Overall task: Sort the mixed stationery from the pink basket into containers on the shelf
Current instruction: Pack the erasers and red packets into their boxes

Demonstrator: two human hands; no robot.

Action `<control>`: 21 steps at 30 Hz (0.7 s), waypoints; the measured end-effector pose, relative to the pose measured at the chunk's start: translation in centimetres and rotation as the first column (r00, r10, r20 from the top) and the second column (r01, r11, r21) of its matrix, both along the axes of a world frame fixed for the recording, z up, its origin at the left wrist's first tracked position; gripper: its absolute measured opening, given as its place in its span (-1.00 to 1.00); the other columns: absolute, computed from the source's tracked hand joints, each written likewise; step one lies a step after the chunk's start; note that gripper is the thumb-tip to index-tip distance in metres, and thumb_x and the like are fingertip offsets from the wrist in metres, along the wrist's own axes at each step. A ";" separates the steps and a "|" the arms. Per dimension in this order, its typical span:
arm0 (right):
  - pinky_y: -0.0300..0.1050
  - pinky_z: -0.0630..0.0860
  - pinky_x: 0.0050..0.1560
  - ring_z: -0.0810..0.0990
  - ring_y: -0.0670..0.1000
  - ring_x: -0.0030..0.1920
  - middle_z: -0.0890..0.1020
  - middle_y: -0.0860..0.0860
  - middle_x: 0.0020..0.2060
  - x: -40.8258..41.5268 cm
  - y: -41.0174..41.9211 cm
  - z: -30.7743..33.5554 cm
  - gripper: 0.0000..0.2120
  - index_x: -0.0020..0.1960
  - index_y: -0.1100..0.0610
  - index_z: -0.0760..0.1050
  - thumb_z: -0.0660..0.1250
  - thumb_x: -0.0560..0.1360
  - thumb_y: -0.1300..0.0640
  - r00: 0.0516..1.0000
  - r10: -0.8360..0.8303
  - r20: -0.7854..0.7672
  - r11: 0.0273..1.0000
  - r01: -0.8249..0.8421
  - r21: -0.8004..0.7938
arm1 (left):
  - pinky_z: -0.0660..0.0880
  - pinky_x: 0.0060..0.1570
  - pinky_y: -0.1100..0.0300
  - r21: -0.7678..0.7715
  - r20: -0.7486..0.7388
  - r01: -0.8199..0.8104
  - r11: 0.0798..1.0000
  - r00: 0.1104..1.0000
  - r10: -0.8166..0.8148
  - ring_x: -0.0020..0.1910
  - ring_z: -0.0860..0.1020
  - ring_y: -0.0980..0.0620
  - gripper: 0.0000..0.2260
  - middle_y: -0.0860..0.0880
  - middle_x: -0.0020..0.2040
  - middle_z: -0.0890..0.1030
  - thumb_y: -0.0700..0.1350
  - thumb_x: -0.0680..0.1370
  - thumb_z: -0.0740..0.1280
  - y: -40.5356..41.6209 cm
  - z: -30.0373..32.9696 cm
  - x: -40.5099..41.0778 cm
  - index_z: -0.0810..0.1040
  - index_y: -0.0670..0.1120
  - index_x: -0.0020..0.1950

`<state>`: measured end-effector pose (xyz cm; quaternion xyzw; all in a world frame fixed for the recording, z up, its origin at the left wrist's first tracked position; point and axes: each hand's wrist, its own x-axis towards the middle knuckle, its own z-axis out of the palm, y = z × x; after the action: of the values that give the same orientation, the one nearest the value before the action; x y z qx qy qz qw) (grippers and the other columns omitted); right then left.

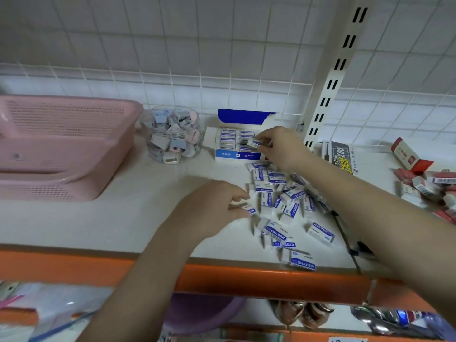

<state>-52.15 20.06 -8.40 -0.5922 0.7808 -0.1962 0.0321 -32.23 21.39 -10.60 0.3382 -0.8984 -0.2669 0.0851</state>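
A pile of white erasers with blue sleeves [283,201] lies loose on the white shelf [148,206]. Behind it stands an open blue-and-white eraser box [234,144] with rows of erasers inside. My right hand [281,146] pinches one eraser [254,143] over the box's right side. My left hand [212,211] pinches another eraser [249,209] at the pile's left edge. The pink basket [61,146] sits tilted at the far left. Its inside looks bare.
A clear jar [170,134] of grey and pink sharpeners stands between basket and box. Red-and-white erasers [429,186] and a red box [409,154] lie at the right, past a slotted upright [328,95]. The shelf's orange front edge [246,280] runs below.
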 end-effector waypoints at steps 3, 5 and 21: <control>-0.08 0.44 0.23 0.52 0.11 0.19 0.56 0.15 0.21 0.1 -1.3 -0.2 -0.70 0.29 0.21 0.49 0.25 0.57 0.21 1.000 0.004 -0.022 0.999 -0.003 0.043 | 0.51 0.03 0.04 -0.050 -0.051 0.002 0.999 0.999 -0.005 -0.04 0.55 0.04 -0.81 0.00 0.02 0.60 -0.04 0.53 0.35 0.3 -0.6 0.3 0.63 -0.01 0.12; -0.02 0.45 0.22 0.53 0.14 0.16 0.59 0.17 0.16 0.0 -1.9 -0.3 -0.73 0.24 0.23 0.53 0.24 0.57 0.23 0.999 0.007 -0.044 0.998 -0.004 0.062 | 0.51 -0.04 0.00 -0.098 -0.037 0.026 0.995 0.999 -0.030 -0.09 0.54 -0.01 -0.83 -0.04 -0.04 0.57 -0.11 0.51 0.31 0.5 -1.0 0.6 0.63 -0.06 0.06; -0.09 0.49 0.05 0.57 0.10 0.02 0.64 0.15 0.05 -0.3 -2.7 -0.2 -0.75 0.18 0.19 0.59 0.35 0.51 0.17 0.996 0.006 -0.086 0.999 -0.010 -0.050 | 0.39 0.10 0.13 -0.141 -0.189 -0.253 0.957 0.956 0.225 0.09 0.46 -0.02 -0.76 -0.02 0.05 0.58 -0.20 0.56 0.26 -0.2 -2.3 2.5 0.55 -0.05 0.20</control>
<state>-52.41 17.38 -8.59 -0.6038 0.7740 -0.1902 -0.0155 -29.72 21.14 -12.86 0.4125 -0.8590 -0.2079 0.2209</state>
